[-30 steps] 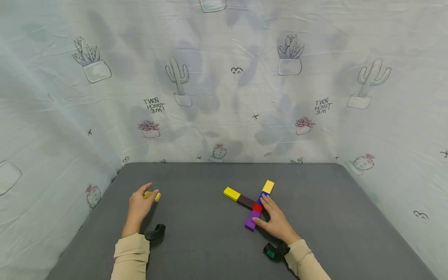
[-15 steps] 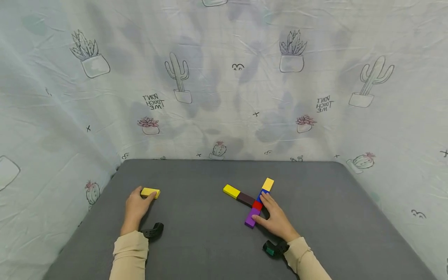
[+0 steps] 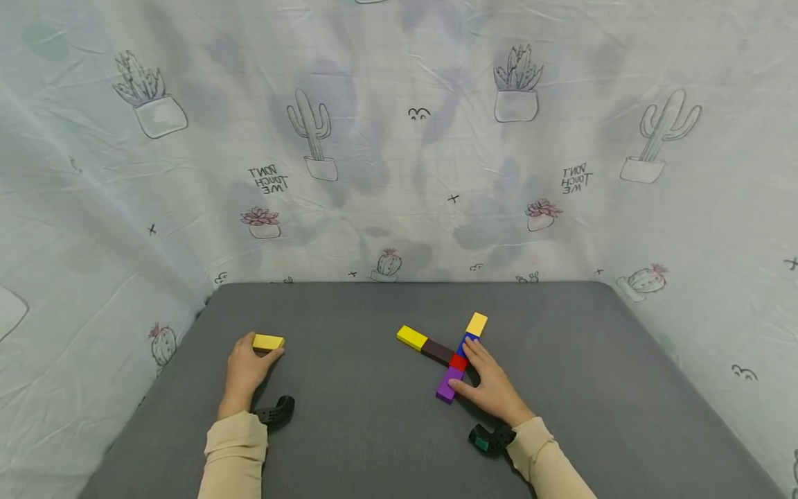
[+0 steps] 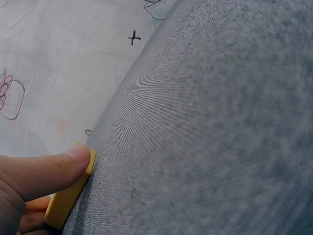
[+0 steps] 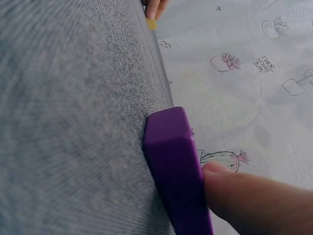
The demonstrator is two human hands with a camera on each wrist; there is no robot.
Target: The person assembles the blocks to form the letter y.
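On the left of the table, my left hand (image 3: 245,367) pinches a yellow block (image 3: 269,342) between thumb and fingers; the left wrist view has the thumb (image 4: 49,171) along one face of it. My right hand (image 3: 489,391) rests spread at a row of blocks, fingertips at the blue block (image 3: 466,344) and thumb on the purple block (image 3: 447,387). A red block (image 3: 458,362) sits between those two. Beyond the blue one lies a light yellow block (image 3: 476,324). From the red block a dark brown block (image 3: 438,351) and a bright yellow block (image 3: 412,337) branch off leftward.
The grey table (image 3: 349,430) reaches back to a pale curtain (image 3: 399,152) printed with cacti, which also hangs along both sides. Black wrist devices sit by the left wrist (image 3: 276,413) and the right wrist (image 3: 491,439).
The left hand has settled lower around its yellow block, whose top now shows more fully beyond the fingers. The right hand and the joined blocks keep their places; the head view has tilted slightly.
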